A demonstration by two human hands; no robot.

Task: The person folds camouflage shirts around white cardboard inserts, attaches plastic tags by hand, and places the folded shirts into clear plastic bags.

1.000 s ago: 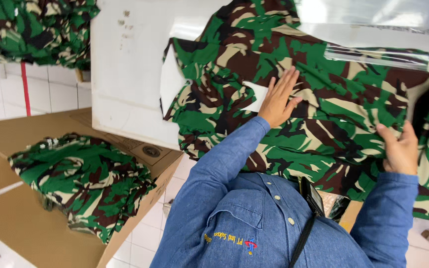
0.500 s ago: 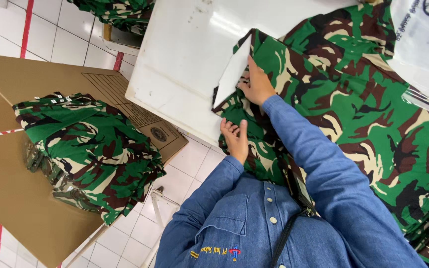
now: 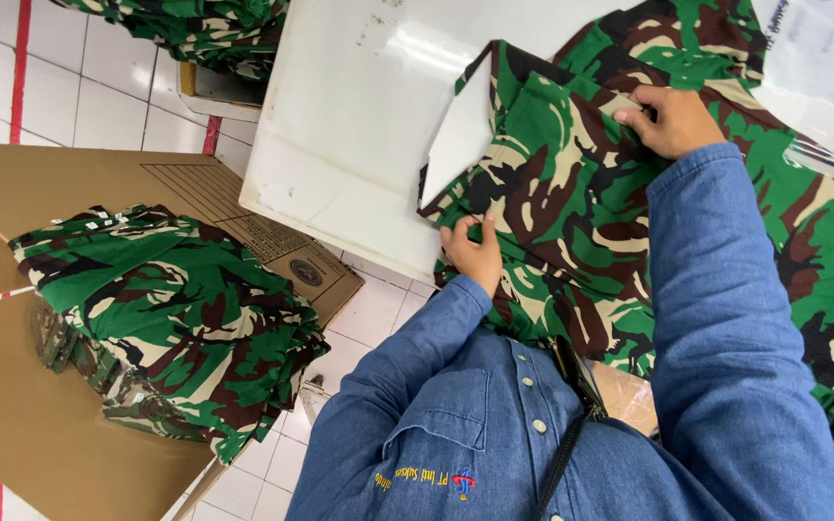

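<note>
From the head cam, the camouflage garment (image 3: 571,193) lies flat on the white worktop (image 3: 359,116) around a white folding board (image 3: 460,135) — left hand (image 3: 475,253) pinching the near edge, right hand (image 3: 673,118) pinching the far fold, so I'd keep both taut against the board.

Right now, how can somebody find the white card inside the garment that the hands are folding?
Start at the white table. On its near edge lies the camouflage garment. The white card pokes out of its left fold, above the left hand: flat, stiff and plain, unlike the patterned cloth.
</note>
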